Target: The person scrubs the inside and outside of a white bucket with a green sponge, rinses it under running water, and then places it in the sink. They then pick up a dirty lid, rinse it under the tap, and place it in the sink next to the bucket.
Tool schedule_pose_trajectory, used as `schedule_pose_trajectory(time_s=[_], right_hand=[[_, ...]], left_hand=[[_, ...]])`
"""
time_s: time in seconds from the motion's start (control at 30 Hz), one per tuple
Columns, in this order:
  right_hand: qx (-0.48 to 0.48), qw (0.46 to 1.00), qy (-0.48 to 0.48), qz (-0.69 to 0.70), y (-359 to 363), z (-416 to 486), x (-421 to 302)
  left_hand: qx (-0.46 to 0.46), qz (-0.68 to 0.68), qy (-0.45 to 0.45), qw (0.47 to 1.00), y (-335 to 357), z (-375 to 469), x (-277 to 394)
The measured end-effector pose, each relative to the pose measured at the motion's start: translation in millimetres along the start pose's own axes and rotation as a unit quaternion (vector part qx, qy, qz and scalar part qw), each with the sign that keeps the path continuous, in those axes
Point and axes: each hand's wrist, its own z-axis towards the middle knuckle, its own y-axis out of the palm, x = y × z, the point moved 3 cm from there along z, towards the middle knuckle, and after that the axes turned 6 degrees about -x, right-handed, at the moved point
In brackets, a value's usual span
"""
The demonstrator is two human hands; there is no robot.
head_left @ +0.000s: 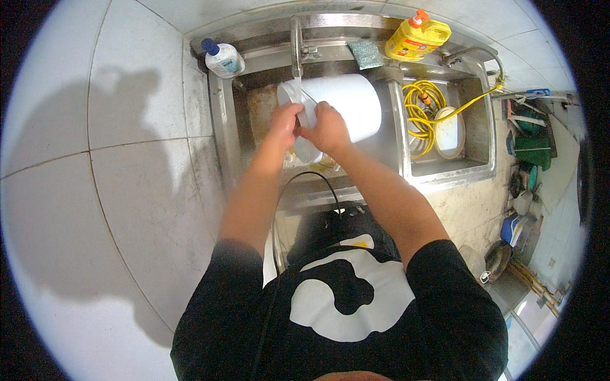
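A white plastic bucket (350, 105) lies on its side in the left basin of a steel sink, its rim end towards the left. My left hand (286, 124) grips the rim, fingers bent around its edge. Close beside it, my right hand (329, 126) holds the rim band near the thin wire handle (309, 96); the fingertips of both hands are partly hidden. From the faucet (296, 47) a stream of water (298, 88) falls onto the rim by my left hand.
A coiled yellow hose (421, 121) and a round white lid (450, 133) occupy the right basin. Along the back ledge stand a white bottle with a blue cap (224, 59), a green scouring pad (365, 54) and a yellow pump jug (417, 40). A tiled wall (138, 109) borders the left.
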Motion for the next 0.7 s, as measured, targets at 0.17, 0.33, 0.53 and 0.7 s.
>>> schedule_pose_trajectory(time_s=[0.17, 0.33, 0.53, 0.7], right_hand=[[-0.013, 1.0, 0.002, 0.027, 5, 5, -3], [-0.011, 0.999, -0.015, 0.027, 7, 5, -9], [-0.035, 0.998, -0.038, -0.025, 7, 0, -31], [-0.039, 0.992, -0.091, -0.079, 25, -1, -36]], left_hand=[[-0.017, 0.027, 0.046, 0.998, 3, -13, -2], [0.093, 0.086, 0.076, 0.989, 17, -16, 8], [0.03, -0.112, -0.029, 0.993, -11, -1, 4], [-0.001, -0.191, -0.067, 0.979, 1, -41, -1]])
